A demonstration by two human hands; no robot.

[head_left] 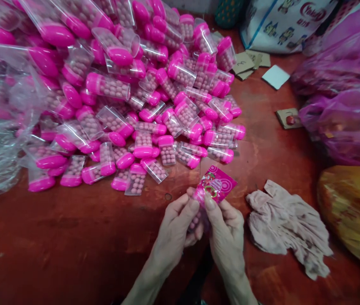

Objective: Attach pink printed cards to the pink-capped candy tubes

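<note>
Between my two hands is a small clear container of pink balls [194, 222], largely hidden by my fingers. A shiny pink printed label [217, 185] sticks out above it. My left hand [177, 218] is closed around the container, its thumb at the label's lower left edge. My right hand [226, 224] pinches the label's lower edge with thumb and fingers. Just beyond my hands lies a big heap of clear containers with pink caps [167, 150], filled with similar pink balls.
A crumpled pale cloth [286, 224] lies right of my hands on the red table [103, 250]. Purple bags [347, 123] and a yellow bag [354, 207] line the right side. Cardboard pieces [245, 63], a white square [276, 77] and a printed white bag [281, 25] are at the back.
</note>
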